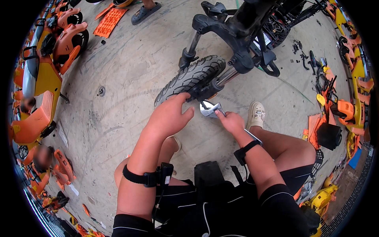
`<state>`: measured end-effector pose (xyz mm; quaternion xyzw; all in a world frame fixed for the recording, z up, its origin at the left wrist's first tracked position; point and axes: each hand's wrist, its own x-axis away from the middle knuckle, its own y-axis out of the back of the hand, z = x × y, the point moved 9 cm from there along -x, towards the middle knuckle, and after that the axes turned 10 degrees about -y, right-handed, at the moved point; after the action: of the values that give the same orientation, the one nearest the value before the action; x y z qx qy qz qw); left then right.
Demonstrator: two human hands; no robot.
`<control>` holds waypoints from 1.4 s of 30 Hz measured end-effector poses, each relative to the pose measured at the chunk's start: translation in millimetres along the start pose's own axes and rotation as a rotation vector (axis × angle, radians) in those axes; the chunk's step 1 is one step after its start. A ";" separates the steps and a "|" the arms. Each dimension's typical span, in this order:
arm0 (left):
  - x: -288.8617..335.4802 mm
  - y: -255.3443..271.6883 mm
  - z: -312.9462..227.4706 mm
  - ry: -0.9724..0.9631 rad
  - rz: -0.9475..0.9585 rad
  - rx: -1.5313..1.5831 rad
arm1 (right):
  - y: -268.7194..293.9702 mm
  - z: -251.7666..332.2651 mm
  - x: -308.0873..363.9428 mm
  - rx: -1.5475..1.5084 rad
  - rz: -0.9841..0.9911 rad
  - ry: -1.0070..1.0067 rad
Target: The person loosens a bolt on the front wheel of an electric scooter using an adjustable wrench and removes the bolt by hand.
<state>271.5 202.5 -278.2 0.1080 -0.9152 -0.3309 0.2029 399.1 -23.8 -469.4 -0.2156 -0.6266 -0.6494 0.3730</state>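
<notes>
In front of me is the front end of a two-wheeler, its knobbly black tyre (pixel 191 77) resting on the floor between two fork legs (pixel 228 75). My left hand (pixel 170 113) is at the lower side of the wheel beside the fork end, its thumb spread apart; the tips of its other fingers are partly hidden. My right hand (pixel 232 121) is closed round a silver wrench (pixel 216 108). The wrench's wide head lies just below the fork end, and its handle runs back under my wrist. Whether its jaws grip a part there cannot be made out.
Orange and yellow scooters (pixel 49 75) line the left side, with more scooters (pixel 359 94) at the right. Loose black parts (pixel 312 61) and orange panels (pixel 314 126) lie on the right. A small cog-like ring (pixel 101 91) is on the floor. Someone's shoe (pixel 146 13) shows at the top.
</notes>
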 end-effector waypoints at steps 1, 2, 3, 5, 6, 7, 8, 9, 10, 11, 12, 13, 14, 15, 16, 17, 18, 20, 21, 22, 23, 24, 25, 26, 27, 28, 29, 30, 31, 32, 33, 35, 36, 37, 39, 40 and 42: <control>-0.2 -0.1 0.3 -0.001 0.001 -0.002 | -0.1 0.6 0.8 0.006 -0.002 -0.004; -0.5 -0.2 0.9 -0.002 0.003 -0.004 | -0.7 1.8 1.9 0.011 -0.003 -0.009; -1.1 -1.1 0.4 -0.006 0.004 -0.003 | 0.3 1.7 3.2 0.018 -0.007 -0.016; -1.6 -2.4 -0.5 -0.003 0.007 0.002 | 0.0 -0.4 3.4 0.020 -0.007 -0.030; -1.6 -1.2 -0.9 -0.001 0.007 0.002 | -0.1 0.0 3.5 0.018 -0.006 -0.034; -1.6 -1.3 -1.0 -0.005 0.007 0.007 | -0.3 -0.5 2.9 0.019 -0.009 -0.032; -1.6 -2.5 -0.4 -0.009 0.006 0.013 | -0.8 -1.8 1.7 0.020 -0.011 -0.030; -0.5 -3.4 0.4 -0.010 0.005 0.019 | -0.8 -0.9 2.7 0.022 -0.011 -0.026; 0.3 -3.1 1.0 -0.008 0.005 0.010 | -1.1 -0.2 3.7 0.015 -0.004 -0.026; 1.2 -2.4 1.8 -0.006 0.005 0.002 | -1.3 0.7 5.1 0.008 0.002 -0.026; 0.8 -2.4 2.1 -0.005 0.006 -0.005 | -0.4 1.4 6.5 0.002 0.008 -0.029; 0.5 -2.6 2.1 -0.005 0.006 0.004 | 0.0 1.5 7.4 0.003 0.007 -0.033; 0.4 -2.7 2.1 -0.004 0.004 0.013 | 0.0 1.4 8.5 0.003 0.005 -0.036; 0.0 -2.4 2.2 -0.004 0.004 0.021 | -0.2 1.7 9.5 0.003 0.004 -0.040; -0.3 -2.2 1.6 -0.002 0.005 0.020 | -0.3 2.2 10.8 0.007 -0.003 -0.041; -0.4 -1.9 0.5 0.000 0.006 0.018 | -0.6 2.9 12.3 0.012 -0.010 -0.043; -0.4 -2.2 0.0 0.002 0.007 0.018 | -0.4 2.5 13.0 0.017 -0.017 -0.045; -1.1 -2.8 0.3 -0.012 0.004 0.016 | -1.1 -0.9 9.4 -0.003 -0.024 -0.054; -1.5 -2.9 0.3 -0.020 0.003 0.014 | -2.0 -3.3 6.9 -0.014 -0.027 -0.058; -1.4 -2.8 0.3 -0.017 0.003 0.017 | -2.3 -4.9 4.9 -0.023 -0.043 -0.037; -1.2 -2.6 -0.3 -0.015 0.003 0.020 | -2.9 -7.4 3.2 -0.033 -0.060 -0.017; -0.5 -2.5 0.2 -0.009 0.003 0.022 | -0.9 -4.4 5.5 -0.041 -0.073 0.005; -0.1 -2.4 0.5 -0.006 0.007 0.017 | -2.6 -3.7 5.7 -0.022 -0.042 -0.007; -0.1 -2.4 0.9 -0.003 0.010 0.013 | -3.2 -3.0 5.7 -0.002 -0.011 -0.019; -0.1 -2.3 0.5 -0.002 0.014 0.009 | -2.9 -2.3 7.2 0.017 0.018 -0.032; 0.0 -2.3 0.3 -0.003 0.012 0.009 | -3.6 -2.8 6.8 0.015 0.016 -0.033; 0.1 -2.5 0.2 -0.005 0.011 0.009 | -5.4 -3.6 5.6 0.012 0.014 -0.033; -0.3 -2.6 0.1 -0.007 0.010 0.009 | -6.5 -4.4 4.4 0.008 0.011 -0.034; -0.6 -2.9 0.1 -0.010 0.009 0.009 | -7.1 -4.7 3.3 0.006 0.009 -0.030; -1.0 -3.2 0.2 -0.013 0.007 0.009 | -7.5 -5.1 2.3 0.003 0.006 -0.025; -1.2 -3.6 0.5 -0.015 0.005 0.009 | -7.7 -5.3 1.6 0.001 0.004 -0.020; -0.5 -3.4 1.2 -0.021 0.001 -0.002 | -8.0 -5.8 0.4 -0.021 0.008 -0.013; -0.6 -3.5 1.1 -0.024 -0.001 -0.008 | -7.7 -6.0 0.2 -0.034 0.010 -0.010; -0.7 -3.6 0.9 -0.024 0.001 -0.007 | -7.0 -6.6 -0.1 -0.037 0.004 -0.018; -0.5 -3.8 0.5 -0.020 0.005 -0.004 | -5.6 -6.4 -0.2 -0.042 -0.009 -0.032; -0.5 -4.6 1.0 -0.012 0.010 -0.003 | -4.8 -5.9 0.1 -0.036 -0.018 -0.039; -0.5 -5.4 1.5 0.005 0.021 -0.001 | -2.1 -3.5 2.4 -0.025 -0.035 -0.053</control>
<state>271.6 199.4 -282.9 0.0990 -0.9157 -0.3289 0.2086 396.6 -27.9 -469.4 -0.2262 -0.6316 -0.6579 0.3421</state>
